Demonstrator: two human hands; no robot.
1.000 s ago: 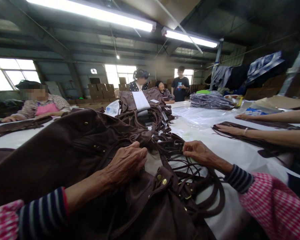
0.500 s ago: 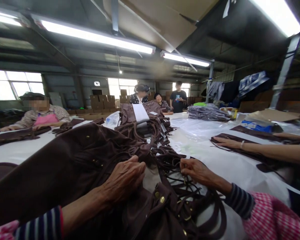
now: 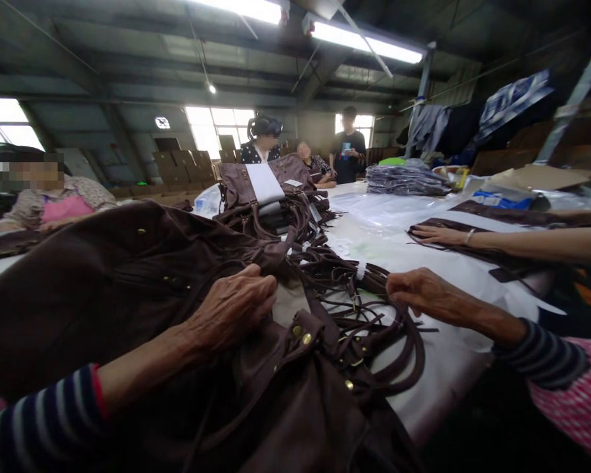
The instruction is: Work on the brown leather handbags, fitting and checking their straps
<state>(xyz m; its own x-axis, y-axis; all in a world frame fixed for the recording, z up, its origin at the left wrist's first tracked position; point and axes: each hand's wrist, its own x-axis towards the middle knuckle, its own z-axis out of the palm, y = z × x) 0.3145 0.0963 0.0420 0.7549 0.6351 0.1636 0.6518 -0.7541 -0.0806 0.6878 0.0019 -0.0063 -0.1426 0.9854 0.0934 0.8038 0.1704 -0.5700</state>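
Note:
A large dark brown handbag [image 3: 108, 282] lies open in front of me, with beige lining [image 3: 290, 299] showing at its mouth. My left hand [image 3: 236, 302] is closed at the edge of that opening, gripping the bag's material; its fingertips are hidden. To the right, my right hand [image 3: 416, 290] pinches the end of a bundle of brown straps [image 3: 374, 274], which has a white wrap around it. Looped handles [image 3: 414, 361] and thin cords with brass-coloured fittings spill below this hand. Brass studs [image 3: 306, 338] show on a tab at the bag's near side.
Stacked brown bags [image 3: 236, 184] with a white paper band stand ahead on the white table [image 3: 453, 279]. At right, a co-worker's hand [image 3: 438, 234] lies flat on another bag. Plastic-wrapped goods [image 3: 406, 179] sit farther back. Other people are at the far side and left.
My right hand has moved right, drawing the strap bundle outward, and its white wrap now shows. My left hand stays on the bag. The view has tilted down and shifted.

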